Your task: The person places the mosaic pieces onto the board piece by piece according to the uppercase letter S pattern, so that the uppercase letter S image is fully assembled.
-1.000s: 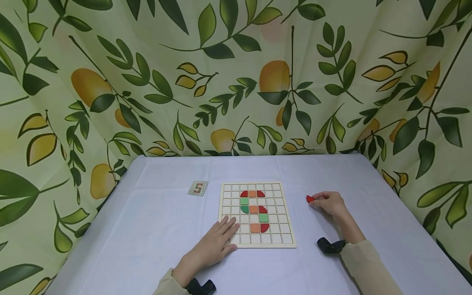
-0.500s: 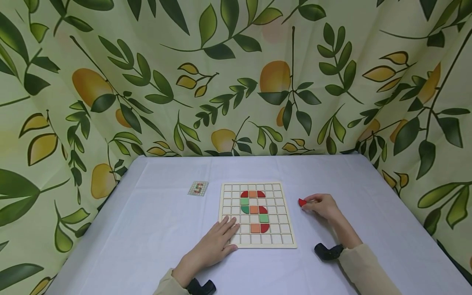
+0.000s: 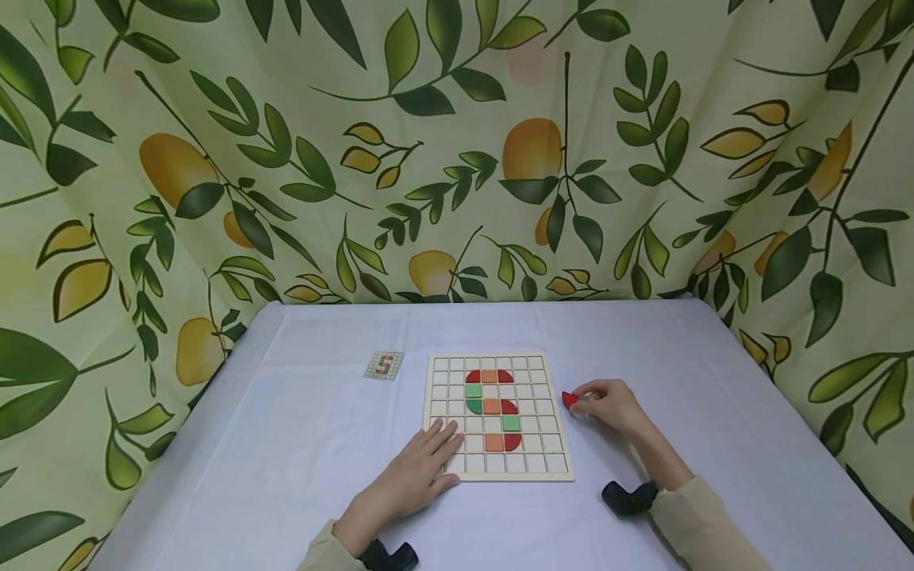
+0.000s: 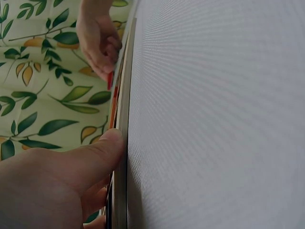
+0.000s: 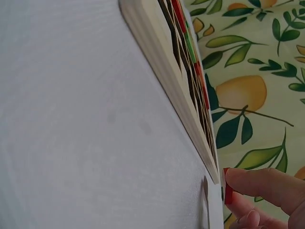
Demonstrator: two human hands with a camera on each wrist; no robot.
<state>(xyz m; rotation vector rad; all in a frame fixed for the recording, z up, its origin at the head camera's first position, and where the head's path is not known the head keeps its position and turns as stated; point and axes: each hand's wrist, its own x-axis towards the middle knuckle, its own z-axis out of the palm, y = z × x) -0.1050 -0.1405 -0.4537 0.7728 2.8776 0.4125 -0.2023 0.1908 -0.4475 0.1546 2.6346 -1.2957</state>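
Observation:
A wooden grid board lies on the table with red, orange and green tiles set in its cells in an S-like shape. My left hand rests on its lower left corner with fingers spread flat. In the left wrist view, the left thumb lies along the board's edge. Just off the board's right side, my right hand pinches a red rounded tile between thumb and fingertips. The right wrist view shows that red tile edge-on, close to the board's frame.
A small pattern card with a coloured S on a grid lies left of the board. White cloth covers the table. Behind it hangs a curtain printed with leaves and fruit. Each wrist carries a black device.
My right hand has moved left with the red tile, from well right of the board to close beside its right edge. The left hand and the board have stayed still.

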